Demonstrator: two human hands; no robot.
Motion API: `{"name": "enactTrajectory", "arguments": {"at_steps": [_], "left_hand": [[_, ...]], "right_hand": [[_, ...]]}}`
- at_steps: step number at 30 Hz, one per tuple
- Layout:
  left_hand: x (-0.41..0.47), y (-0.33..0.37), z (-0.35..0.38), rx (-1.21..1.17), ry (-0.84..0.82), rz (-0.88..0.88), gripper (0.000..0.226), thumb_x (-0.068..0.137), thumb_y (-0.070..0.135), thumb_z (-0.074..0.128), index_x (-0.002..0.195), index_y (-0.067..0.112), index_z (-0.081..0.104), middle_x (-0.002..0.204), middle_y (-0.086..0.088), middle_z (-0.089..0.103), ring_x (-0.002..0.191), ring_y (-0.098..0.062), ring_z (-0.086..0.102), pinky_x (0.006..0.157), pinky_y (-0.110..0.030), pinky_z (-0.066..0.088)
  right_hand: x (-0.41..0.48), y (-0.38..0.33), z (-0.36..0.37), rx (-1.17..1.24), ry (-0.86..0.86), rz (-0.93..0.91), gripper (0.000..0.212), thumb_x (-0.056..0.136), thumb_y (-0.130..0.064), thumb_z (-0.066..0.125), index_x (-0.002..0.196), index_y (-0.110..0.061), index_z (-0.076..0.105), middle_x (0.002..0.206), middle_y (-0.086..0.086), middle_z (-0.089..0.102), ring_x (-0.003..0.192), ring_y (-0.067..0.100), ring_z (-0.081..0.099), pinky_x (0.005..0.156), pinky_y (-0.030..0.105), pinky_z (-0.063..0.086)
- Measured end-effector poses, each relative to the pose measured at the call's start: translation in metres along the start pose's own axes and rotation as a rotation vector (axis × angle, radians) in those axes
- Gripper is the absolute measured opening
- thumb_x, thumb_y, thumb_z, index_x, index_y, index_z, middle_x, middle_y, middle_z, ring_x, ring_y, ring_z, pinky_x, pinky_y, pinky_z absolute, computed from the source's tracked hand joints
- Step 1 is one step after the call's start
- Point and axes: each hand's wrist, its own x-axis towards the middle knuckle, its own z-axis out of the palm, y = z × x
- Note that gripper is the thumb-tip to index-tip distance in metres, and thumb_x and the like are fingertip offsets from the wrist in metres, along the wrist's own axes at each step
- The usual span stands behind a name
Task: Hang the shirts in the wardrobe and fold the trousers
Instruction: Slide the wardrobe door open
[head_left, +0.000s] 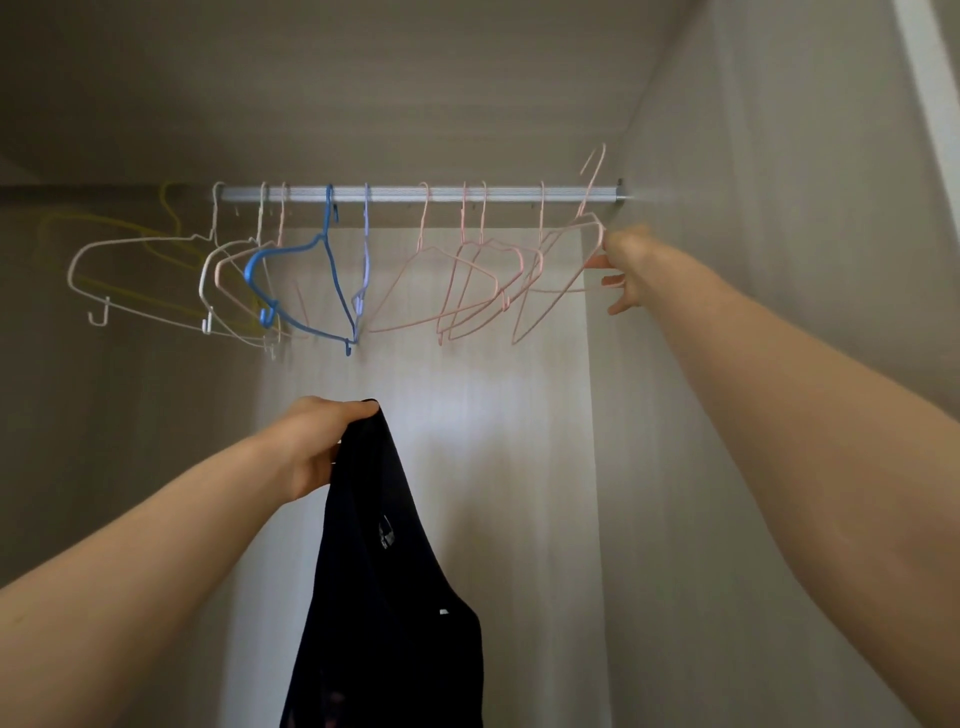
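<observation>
One navy shirt (384, 597), hanging limp, gripped by left hand (314, 449)

Rail (415, 195) spans the wardrobe (779, 156) top, with hangers (333, 270) hung in a row along it. At its right end, the right hand (626, 270) holds the end hanger (592, 223), hook above the rail. Below mid-rail, the left hand (317, 447) holds a shirt (379, 571) hanging beneath it.

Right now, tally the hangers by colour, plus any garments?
Pink hangers: 6, one held by the right hand
White hangers: 2
Blue hanger: 1
Lilac hanger: 1
Yellow hanger: 1, dim
Dark shirt: 1, in the left hand
Total: 12
</observation>
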Motion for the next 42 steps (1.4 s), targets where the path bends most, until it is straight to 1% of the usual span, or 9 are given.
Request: {"name": "enactTrajectory", "arguments": {"at_steps": [3,5,11,14,19,25,31,37,42], "left_hand": [[-0.003,-0.006,-0.001,0.009,-0.006,-0.009,0.023,0.095,0.019,0.064,0.107,-0.001,0.063,0.101,-0.015,0.066,0.085,-0.028,0.064,0.065,-0.036,0.053],[-0.007,-0.011,-0.002,0.007,-0.01,-0.013,0.022,0.095,0.019,0.064,0.106,0.0,0.063,0.099,-0.014,0.065,0.083,-0.026,0.063,0.063,-0.035,0.052],[-0.02,-0.025,-0.007,-0.017,-0.02,-0.035,0.018,0.094,0.018,0.065,0.101,0.001,0.063,0.09,-0.011,0.063,0.076,-0.025,0.061,0.061,-0.035,0.051],[-0.03,-0.036,-0.012,-0.024,-0.011,-0.045,0.016,0.094,0.018,0.065,0.099,0.002,0.063,0.088,-0.01,0.063,0.075,-0.024,0.061,0.063,-0.035,0.051],[-0.051,-0.053,-0.02,-0.005,0.019,-0.044,0.009,0.094,0.014,0.065,0.094,0.005,0.063,0.091,-0.01,0.065,0.079,-0.023,0.064,0.068,-0.035,0.054],[-0.072,-0.077,-0.038,0.08,0.061,-0.05,0.007,0.09,0.013,0.069,0.091,0.007,0.065,0.098,-0.012,0.069,0.089,-0.025,0.068,0.076,-0.036,0.054],[-0.081,-0.111,-0.063,0.261,0.111,-0.056,0.021,0.089,0.021,0.072,0.099,0.003,0.068,0.099,-0.013,0.071,0.089,-0.026,0.07,0.079,-0.036,0.058],[-0.082,-0.146,-0.094,0.458,0.194,-0.085,0.022,0.089,0.023,0.071,0.096,0.002,0.07,0.1,-0.016,0.071,0.093,-0.03,0.069,0.09,-0.042,0.056],[-0.08,-0.169,-0.113,0.527,0.237,-0.115,0.017,0.092,0.012,0.064,0.104,0.002,0.07,0.095,-0.011,0.066,0.081,-0.023,0.063,0.079,-0.032,0.051]], "right_hand": [[-0.011,0.013,-0.001,0.008,0.037,-0.07,0.035,0.1,-0.011,0.041,0.133,-0.004,0.05,0.127,0.013,0.059,0.12,0.03,0.051,0.098,0.051,0.041],[-0.019,0.026,0.0,-0.014,0.063,-0.111,0.037,0.1,-0.014,0.04,0.135,-0.004,0.047,0.137,0.014,0.052,0.107,0.024,0.051,0.098,0.043,0.043],[-0.049,0.08,0.003,0.004,0.202,-0.075,0.039,0.101,-0.025,0.034,0.133,-0.006,0.042,0.131,0.01,0.058,0.108,0.029,0.051,0.095,0.046,0.047],[-0.081,0.11,0.006,0.045,0.183,-0.022,0.03,0.099,-0.024,0.033,0.119,-0.007,0.048,0.119,0.011,0.063,0.097,0.027,0.056,0.09,0.05,0.05],[-0.143,0.154,0.01,0.052,0.08,0.088,0.025,0.099,-0.02,0.031,0.116,-0.011,0.048,0.102,0.008,0.07,0.102,0.028,0.062,0.079,0.048,0.055],[-0.219,0.183,0.02,0.116,-0.115,0.243,0.02,0.098,-0.011,0.039,0.113,-0.006,0.05,0.08,0.008,0.069,0.074,0.022,0.067,0.074,0.044,0.06],[-0.28,0.196,0.033,0.121,-0.319,0.357,0.012,0.094,-0.013,0.052,0.083,-0.012,0.057,0.059,0.001,0.06,0.05,0.016,0.048,0.054,0.028,0.05],[-0.32,0.2,0.04,0.199,-0.485,0.38,0.018,0.098,-0.014,0.048,0.08,-0.012,0.052,0.048,-0.001,0.042,0.041,0.014,0.032,0.048,0.023,0.037],[-0.332,0.202,0.033,0.274,-0.578,0.417,0.02,0.098,-0.011,0.044,0.079,-0.014,0.049,0.047,-0.004,0.025,0.041,0.011,0.017,0.047,0.021,0.027]]}}
